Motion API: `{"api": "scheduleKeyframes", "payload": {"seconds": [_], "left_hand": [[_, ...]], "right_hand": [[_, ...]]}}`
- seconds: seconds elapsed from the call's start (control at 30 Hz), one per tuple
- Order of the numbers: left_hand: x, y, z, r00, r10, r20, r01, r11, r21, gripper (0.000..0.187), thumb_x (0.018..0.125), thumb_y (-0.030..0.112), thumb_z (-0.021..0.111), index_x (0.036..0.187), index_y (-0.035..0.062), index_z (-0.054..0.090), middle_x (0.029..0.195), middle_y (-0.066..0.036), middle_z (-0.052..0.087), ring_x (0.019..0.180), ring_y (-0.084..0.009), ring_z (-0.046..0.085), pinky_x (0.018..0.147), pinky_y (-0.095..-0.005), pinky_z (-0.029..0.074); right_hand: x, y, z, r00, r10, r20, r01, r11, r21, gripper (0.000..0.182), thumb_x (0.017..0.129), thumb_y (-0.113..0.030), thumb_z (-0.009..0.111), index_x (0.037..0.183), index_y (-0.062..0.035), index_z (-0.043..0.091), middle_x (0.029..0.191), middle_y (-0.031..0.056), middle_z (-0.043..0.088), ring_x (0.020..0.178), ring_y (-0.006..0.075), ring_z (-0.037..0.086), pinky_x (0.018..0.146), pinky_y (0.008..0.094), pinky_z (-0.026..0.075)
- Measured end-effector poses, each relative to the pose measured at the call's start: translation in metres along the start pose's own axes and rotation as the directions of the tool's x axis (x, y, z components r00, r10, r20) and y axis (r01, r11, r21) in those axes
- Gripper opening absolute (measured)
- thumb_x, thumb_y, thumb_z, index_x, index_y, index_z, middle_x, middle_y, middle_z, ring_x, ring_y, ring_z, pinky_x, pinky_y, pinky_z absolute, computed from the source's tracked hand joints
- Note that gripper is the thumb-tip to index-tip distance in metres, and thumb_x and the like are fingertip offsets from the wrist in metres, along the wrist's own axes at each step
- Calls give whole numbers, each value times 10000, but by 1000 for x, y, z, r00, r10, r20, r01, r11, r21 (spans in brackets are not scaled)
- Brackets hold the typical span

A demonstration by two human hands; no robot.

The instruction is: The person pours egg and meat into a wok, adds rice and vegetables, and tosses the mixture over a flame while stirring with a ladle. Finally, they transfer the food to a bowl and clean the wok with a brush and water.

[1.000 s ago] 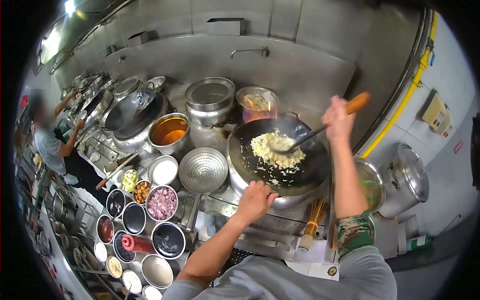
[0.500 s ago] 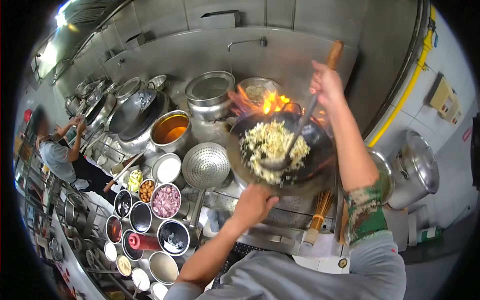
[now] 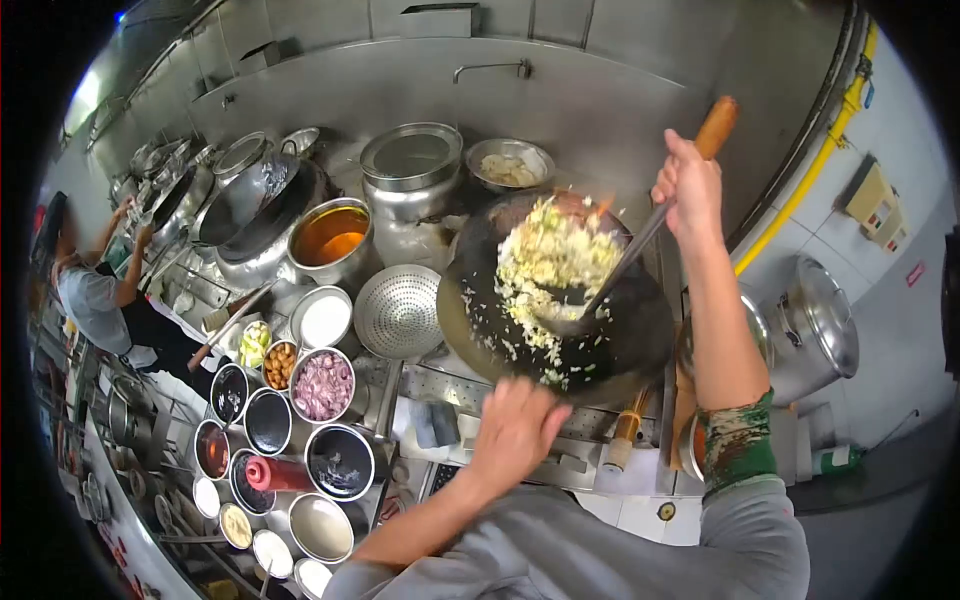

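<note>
My right hand point(image 3: 690, 190) is wrapped round the shaft of a long ladle point(image 3: 641, 240), just below its wooden grip. The ladle's bowl dips into a dark wok point(image 3: 625, 350), under fried rice point(image 3: 555, 255) with yellow egg and green bits. Some of the rice is heaped or tossed up at the far side, and loose grains lie scattered over the near wall. At the wok's near edge, my left hand point(image 3: 515, 430) is closed on the rim; its fingertips are partly hidden.
Left of the wok are a perforated strainer point(image 3: 400, 312), a pot of orange oil point(image 3: 333, 236) and several seasoning containers, one with chopped purple onion point(image 3: 323, 386). A bamboo brush point(image 3: 624, 437) lies at the near right. Another person point(image 3: 95, 295) stands at the far left.
The wok has tilted towards me and the rice has been thrown up at its far side. Tall flames behind it have shrunk to a small glow. My right hand has moved right and slightly down.
</note>
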State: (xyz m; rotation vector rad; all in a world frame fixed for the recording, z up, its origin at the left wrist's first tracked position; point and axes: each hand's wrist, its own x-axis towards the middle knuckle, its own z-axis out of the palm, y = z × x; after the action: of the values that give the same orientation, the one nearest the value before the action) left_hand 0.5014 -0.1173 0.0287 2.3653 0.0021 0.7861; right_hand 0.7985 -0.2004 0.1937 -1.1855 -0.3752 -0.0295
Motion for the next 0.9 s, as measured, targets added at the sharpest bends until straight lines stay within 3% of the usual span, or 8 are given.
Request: {"api": "scheduleKeyframes", "payload": {"seconds": [0.17, 0.2, 0.33, 0.5, 0.6, 0.67, 0.8, 0.9], "left_hand": [[21, -53, 56, 1000, -5, 20, 4, 999, 44, 189, 845, 202, 705, 828, 54, 589, 846, -136, 541, 808, -354, 512, 709, -457, 417], [-1, -63, 61, 998, -24, 61, 19, 997, 81, 191, 849, 210, 701, 832, 52, 594, 850, -139, 545, 811, -356, 514, 711, -461, 421], [-34, -40, 28, 991, -18, 132, 12, 999, 46, 210, 847, 262, 690, 862, 69, 610, 887, -120, 544, 879, -333, 530, 728, -476, 417], [32, -63, 48, 999, 33, 3, -33, 998, 46, 180, 836, 205, 708, 825, 59, 602, 839, -120, 538, 818, -339, 520, 703, -449, 419], [45, -74, 57, 999, 29, 46, -32, 997, 75, 188, 830, 224, 717, 848, 66, 615, 847, -107, 547, 831, -330, 526, 710, -439, 417], [45, -71, 50, 994, -12, 107, 1, 994, 109, 199, 828, 241, 722, 893, 73, 637, 873, -95, 566, 861, -319, 540, 727, -428, 414], [57, -50, 28, 997, 52, 66, -62, 984, 170, 255, 836, 268, 719, 1000, 80, 663, 940, -67, 602, 940, -282, 561, 766, -403, 399], [56, -41, 25, 996, 40, 85, -56, 978, 202, 279, 839, 276, 718, 1033, 83, 668, 960, -61, 612, 961, -271, 566, 776, -398, 395]], "right_hand": [[-7, 47, 42, 995, -80, -67, 63, 971, -232, 228, 899, -162, 669, 791, -111, 475, 525, -44, 384, 372, 92, 357, 362, 289, 313], [-7, 50, 39, 989, -149, -12, 144, 970, -194, 233, 899, -159, 668, 785, -112, 470, 524, -37, 391, 358, 93, 348, 359, 291, 311], [3, 5, 20, 994, -72, 81, 79, 993, -85, 342, 899, -239, 683, 695, -151, 424, 507, -55, 330, 370, 80, 320, 370, 275, 284], [29, -18, -8, 981, -152, 117, 151, 988, 15, 362, 906, -232, 684, 676, -154, 415, 497, -59, 338, 365, 84, 322, 365, 272, 286], [32, 35, -33, 973, -221, 62, 214, 972, 101, 374, 907, -216, 682, 667, -154, 402, 500, -58, 327, 363, 87, 326, 367, 270, 278], [25, 81, -32, 984, -119, 129, 105, 988, 111, 381, 903, -205, 685, 658, -151, 398, 496, -48, 334, 364, 90, 332, 367, 277, 272], [49, 42, -14, 974, -68, 216, 37, 989, 141, 350, 900, -206, 687, 685, -136, 421, 490, -36, 348, 368, 93, 338, 367, 287, 268], [45, 60, -4, 991, -91, 96, 72, 979, 188, 345, 910, -209, 667, 680, -136, 421, 507, -29, 369, 373, 91, 328, 379, 281, 279]]}}
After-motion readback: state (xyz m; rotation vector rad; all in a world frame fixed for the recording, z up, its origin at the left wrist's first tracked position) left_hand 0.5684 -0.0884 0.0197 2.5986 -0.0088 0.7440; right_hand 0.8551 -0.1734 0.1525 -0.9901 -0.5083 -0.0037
